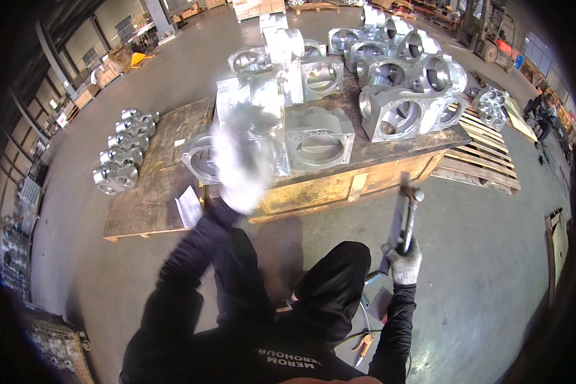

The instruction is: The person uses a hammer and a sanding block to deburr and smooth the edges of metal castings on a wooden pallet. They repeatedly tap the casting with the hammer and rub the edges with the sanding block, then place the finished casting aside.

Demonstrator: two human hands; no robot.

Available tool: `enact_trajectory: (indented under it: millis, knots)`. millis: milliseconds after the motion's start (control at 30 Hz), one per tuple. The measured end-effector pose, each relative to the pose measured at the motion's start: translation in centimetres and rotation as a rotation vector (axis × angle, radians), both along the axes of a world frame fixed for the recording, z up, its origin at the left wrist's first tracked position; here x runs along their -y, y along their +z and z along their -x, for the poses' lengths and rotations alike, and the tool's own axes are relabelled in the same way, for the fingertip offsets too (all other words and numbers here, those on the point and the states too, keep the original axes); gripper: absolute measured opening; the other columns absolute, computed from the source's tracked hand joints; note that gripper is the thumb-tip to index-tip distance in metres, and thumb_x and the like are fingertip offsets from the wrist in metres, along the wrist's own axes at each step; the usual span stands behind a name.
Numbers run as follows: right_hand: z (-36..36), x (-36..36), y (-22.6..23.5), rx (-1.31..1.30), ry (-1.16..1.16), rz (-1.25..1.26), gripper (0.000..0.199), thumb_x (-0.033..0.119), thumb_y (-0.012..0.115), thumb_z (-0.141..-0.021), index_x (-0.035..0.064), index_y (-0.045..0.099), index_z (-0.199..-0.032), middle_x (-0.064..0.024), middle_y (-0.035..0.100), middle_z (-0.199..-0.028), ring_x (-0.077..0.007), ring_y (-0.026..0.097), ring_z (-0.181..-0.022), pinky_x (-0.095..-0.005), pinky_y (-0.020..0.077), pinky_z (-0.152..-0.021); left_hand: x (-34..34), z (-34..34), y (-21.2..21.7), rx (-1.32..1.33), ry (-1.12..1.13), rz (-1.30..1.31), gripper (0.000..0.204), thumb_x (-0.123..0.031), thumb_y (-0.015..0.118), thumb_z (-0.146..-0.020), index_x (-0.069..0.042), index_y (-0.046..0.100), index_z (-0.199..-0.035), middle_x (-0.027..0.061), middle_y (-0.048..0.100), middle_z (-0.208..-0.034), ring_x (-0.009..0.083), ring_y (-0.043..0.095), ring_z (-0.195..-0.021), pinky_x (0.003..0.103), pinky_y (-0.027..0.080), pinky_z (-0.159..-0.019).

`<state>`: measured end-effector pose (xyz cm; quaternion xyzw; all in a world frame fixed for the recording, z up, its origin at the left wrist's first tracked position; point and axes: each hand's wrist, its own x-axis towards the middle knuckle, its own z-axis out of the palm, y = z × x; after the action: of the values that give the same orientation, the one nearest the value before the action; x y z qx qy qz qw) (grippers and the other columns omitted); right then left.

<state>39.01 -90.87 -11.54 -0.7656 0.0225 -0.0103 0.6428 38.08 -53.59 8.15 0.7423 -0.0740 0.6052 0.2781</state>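
Observation:
My right hand (405,265), in a pale work glove, is closed around a hammer-like tool (409,221) with a shiny shaft and a brownish head. A flat, dark metal bar (397,221) lies alongside it in the same grip. My left hand (242,176), also gloved in white, is smeared by motion, so its fingers cannot be made out. It passes in front of the silvery metal castings at the table's near left. Closest to it are a casting with a large round opening (201,160) and a boxy casting (320,142).
The castings stand on a wooden crate-like table (320,198). A lower wooden board (153,214) at left carries a paper sheet (189,207) and a row of small castings (125,153). A slatted pallet (483,153) is at right. An orange-handled air gun (363,345) and hoses lie near my legs.

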Motion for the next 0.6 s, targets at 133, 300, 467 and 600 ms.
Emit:
enact_trajectory:
  millis: [133, 300, 467, 600]
  knots:
    - [2.4, -7.0, 6.6, 0.068, 0.131, -0.161, 0.049, 0.002, 0.085, -0.078, -0.0038, 0.059, -0.119, -0.0070, 0.068, -0.093, -0.0126, 0.063, -0.076, -0.0275, 0.0549, -0.069, 7.8, 3.1, -9.7, -0.845, -0.385, 0.278, 0.043, -0.033, 0.063, -0.102, 0.002, 0.058, -0.127, 0.0160, 0.065, -0.120, 0.0250, 0.062, -0.118, 0.036, 0.049, -0.102]
    - [4.4, -13.3, 9.5, 0.149, 0.341, -0.382, 0.038, 0.000, 0.080, -0.083, -0.0039, 0.059, -0.114, -0.0057, 0.069, -0.095, -0.0105, 0.064, -0.077, -0.0261, 0.0547, -0.070, 10.0, 2.6, -12.8, -0.938, -1.006, 1.215, 0.043, -0.033, 0.054, -0.108, 0.001, 0.057, -0.133, 0.0024, 0.065, -0.113, 0.0105, 0.060, -0.102, 0.026, 0.051, -0.090]
    - [5.8, -15.9, 9.0, -0.067, 0.317, -0.507, 0.026, 0.004, 0.076, -0.089, 0.0023, 0.059, -0.108, 0.0030, 0.059, -0.082, -0.0034, 0.049, -0.064, -0.0210, 0.0429, -0.057, 7.6, 2.6, -10.5, -0.992, -0.681, 1.058, 0.046, -0.044, 0.048, -0.109, -0.002, 0.062, -0.117, 0.0040, 0.065, -0.101, 0.0128, 0.061, -0.090, 0.028, 0.051, -0.082]
    - [6.7, -16.1, 8.1, 0.068, 0.242, -0.476, 0.023, 0.001, 0.075, -0.089, 0.0063, 0.056, -0.099, 0.0043, 0.055, -0.075, -0.0027, 0.047, -0.059, -0.0202, 0.0396, -0.052, 6.6, 2.1, -10.1, -0.896, -0.699, 1.195, 0.049, -0.051, 0.045, -0.108, -0.006, 0.065, -0.110, 0.0022, 0.064, -0.092, 0.0126, 0.060, -0.083, 0.028, 0.051, -0.076]
